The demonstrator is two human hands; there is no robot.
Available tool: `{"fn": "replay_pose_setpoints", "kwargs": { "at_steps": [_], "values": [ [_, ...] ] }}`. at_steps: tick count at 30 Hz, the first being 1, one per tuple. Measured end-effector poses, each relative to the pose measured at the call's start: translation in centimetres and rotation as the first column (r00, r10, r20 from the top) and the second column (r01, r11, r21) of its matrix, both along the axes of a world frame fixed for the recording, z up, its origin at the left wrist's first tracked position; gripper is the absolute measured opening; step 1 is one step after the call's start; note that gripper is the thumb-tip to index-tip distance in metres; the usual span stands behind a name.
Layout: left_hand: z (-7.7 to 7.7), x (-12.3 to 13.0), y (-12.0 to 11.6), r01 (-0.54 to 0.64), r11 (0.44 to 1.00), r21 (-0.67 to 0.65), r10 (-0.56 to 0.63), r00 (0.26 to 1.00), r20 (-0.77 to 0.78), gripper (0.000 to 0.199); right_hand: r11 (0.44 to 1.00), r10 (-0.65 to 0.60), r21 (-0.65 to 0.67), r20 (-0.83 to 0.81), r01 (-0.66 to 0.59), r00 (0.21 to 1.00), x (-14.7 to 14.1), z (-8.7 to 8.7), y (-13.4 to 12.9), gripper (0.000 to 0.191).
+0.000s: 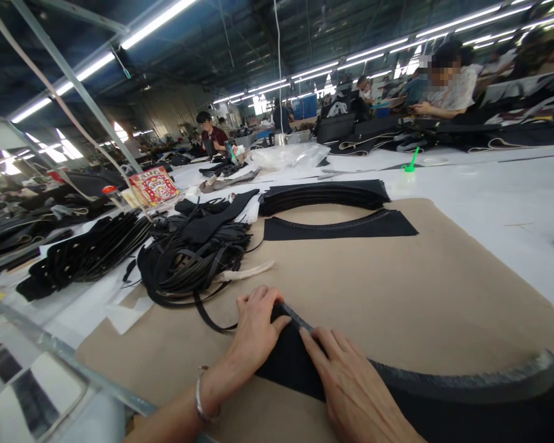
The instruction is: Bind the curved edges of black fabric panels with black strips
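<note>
A long black sheet piece (295,363) with a curved inner edge lies before me, a greyish band running along that edge. My left hand (258,323) grips its upper left end, fingers bent over the tip and thumb on the face. Close beside it, my right hand (351,381) holds the same curved edge, its thumb and fingers pressed on the band; part of its grip is hidden. The piece's right end reaches the frame's edge. Under everything is a brown board (378,289).
Beyond my hands lie a single curved black piece (341,226) and a stack of similar pieces (323,195). A tangle of black strips (189,258) sits at left. A green pointed bottle (410,163) stands farther back. A metal rail (87,369) crosses lower left. Several people work behind.
</note>
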State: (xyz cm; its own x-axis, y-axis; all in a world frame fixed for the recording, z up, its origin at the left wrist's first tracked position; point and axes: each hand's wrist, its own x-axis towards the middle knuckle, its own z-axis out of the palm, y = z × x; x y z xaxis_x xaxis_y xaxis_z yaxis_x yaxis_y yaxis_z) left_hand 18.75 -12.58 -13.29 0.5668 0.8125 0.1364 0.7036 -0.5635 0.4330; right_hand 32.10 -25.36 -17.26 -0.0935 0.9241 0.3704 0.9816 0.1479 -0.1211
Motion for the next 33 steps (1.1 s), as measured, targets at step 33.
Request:
{"fn": "replay_pose_setpoints", "kwargs": {
  "at_steps": [33],
  "values": [
    [0.5,-1.1,0.7,0.183,0.972,0.148,-0.171,0.981,-0.092,0.018,1.0,-0.019,-0.015,0.015,0.019,1.0,-0.2,-0.9,0.9,0.038]
  ]
}}
